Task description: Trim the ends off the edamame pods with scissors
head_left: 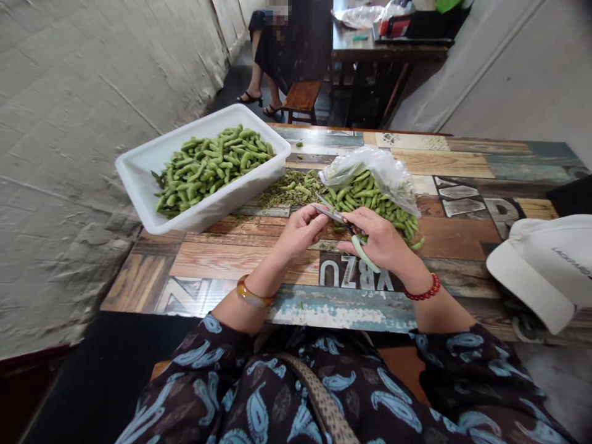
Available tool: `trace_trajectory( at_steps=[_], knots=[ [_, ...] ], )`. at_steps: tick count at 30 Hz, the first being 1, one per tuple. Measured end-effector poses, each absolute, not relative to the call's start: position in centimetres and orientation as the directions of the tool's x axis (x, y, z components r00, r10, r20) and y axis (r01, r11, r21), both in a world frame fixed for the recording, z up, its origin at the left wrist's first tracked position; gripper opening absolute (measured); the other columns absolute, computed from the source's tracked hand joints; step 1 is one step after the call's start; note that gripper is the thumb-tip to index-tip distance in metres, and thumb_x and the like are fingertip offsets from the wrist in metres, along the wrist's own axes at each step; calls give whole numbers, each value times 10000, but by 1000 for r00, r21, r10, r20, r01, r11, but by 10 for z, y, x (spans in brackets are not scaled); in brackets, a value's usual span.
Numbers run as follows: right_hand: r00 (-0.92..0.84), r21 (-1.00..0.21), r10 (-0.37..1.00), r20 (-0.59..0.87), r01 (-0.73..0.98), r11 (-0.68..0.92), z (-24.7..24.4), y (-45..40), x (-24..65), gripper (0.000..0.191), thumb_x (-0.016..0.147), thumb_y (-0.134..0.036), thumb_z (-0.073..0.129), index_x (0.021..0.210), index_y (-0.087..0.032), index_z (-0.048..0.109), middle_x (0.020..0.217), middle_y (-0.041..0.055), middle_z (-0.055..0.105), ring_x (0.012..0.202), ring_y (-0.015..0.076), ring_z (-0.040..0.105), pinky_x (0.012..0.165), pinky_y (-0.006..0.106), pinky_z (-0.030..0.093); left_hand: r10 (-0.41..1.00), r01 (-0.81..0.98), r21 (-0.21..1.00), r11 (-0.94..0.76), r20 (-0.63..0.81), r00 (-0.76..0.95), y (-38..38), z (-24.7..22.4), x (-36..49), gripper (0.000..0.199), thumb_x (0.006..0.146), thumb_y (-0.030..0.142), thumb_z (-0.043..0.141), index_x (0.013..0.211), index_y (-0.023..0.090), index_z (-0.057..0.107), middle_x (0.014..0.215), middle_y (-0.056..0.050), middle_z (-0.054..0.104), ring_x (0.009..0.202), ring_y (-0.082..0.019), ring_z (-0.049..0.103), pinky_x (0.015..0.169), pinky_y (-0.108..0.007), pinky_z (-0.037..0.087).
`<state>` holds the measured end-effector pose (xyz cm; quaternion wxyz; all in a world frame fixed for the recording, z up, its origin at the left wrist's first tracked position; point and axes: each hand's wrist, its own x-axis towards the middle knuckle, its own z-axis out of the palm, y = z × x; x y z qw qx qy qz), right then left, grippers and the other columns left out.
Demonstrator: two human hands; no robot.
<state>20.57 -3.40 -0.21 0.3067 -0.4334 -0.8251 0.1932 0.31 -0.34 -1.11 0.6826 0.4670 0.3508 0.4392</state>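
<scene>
In my right hand [382, 237] is a pair of scissors [363, 254] with pale green handles, its blades pointing up and left toward my left hand [300, 231]. The left fingers are pinched together by the blades; whatever they hold is hidden. Just beyond both hands, green soybean pods [363, 188] spill from a clear plastic bag [395, 172] onto the table. Left of that pile lie small green trimmings [280, 192] with some pods among them. A white plastic tub [231, 200] at the left holds many soybean pods [215, 163].
The patterned wooden table [222, 259] runs beneath everything, with a rough wall [69, 135] at its left. A white cap [546, 265] lies at the right edge. Beyond are a seated person's legs [256, 71], a wooden stool [303, 95] and another table [391, 54] bearing things.
</scene>
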Motion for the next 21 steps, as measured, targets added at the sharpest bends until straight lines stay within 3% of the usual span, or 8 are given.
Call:
trace_trajectory(
  at_steps=[5, 10, 17, 21],
  knots=[
    [-458, -555, 822, 338, 608, 567, -2, -35, 206, 482, 868, -419, 708, 1278, -188, 603, 990, 78, 615, 775, 205, 597, 722, 342, 519, 930, -268, 956, 123, -17, 366, -3, -13, 1, 370, 725, 433, 804, 841, 149, 598, 592, 79, 444, 425, -19, 317, 398, -185, 209],
    [-466, -511, 808, 361, 625, 590, -4, -34, 207, 441, 916, -431, 642, 1269, -170, 603, 941, 81, 634, 814, 228, 625, 732, 349, 526, 922, -280, 933, 226, -112, 371, -4, -6, 2, 364, 722, 407, 797, 783, 166, 531, 542, 91, 425, 410, -22, 328, 396, -166, 199],
    [-339, -486, 810, 478, 666, 566, -9, -29, 210, 453, 889, -443, 677, 1253, -184, 605, 1013, 109, 670, 920, 262, 659, 810, 388, 551, 923, -337, 895, 293, -173, 344, -4, 3, 0, 350, 699, 348, 785, 869, 173, 534, 715, 11, 682, 432, -43, 451, 373, -152, 222],
    [-360, -505, 821, 442, 657, 560, -5, -32, 209, 479, 876, -434, 695, 1282, -201, 594, 999, 93, 648, 832, 234, 638, 744, 367, 553, 913, -372, 866, 333, -198, 356, -2, 0, -2, 400, 682, 346, 817, 938, 151, 581, 816, -26, 735, 455, -34, 483, 389, -144, 249]
  ],
)
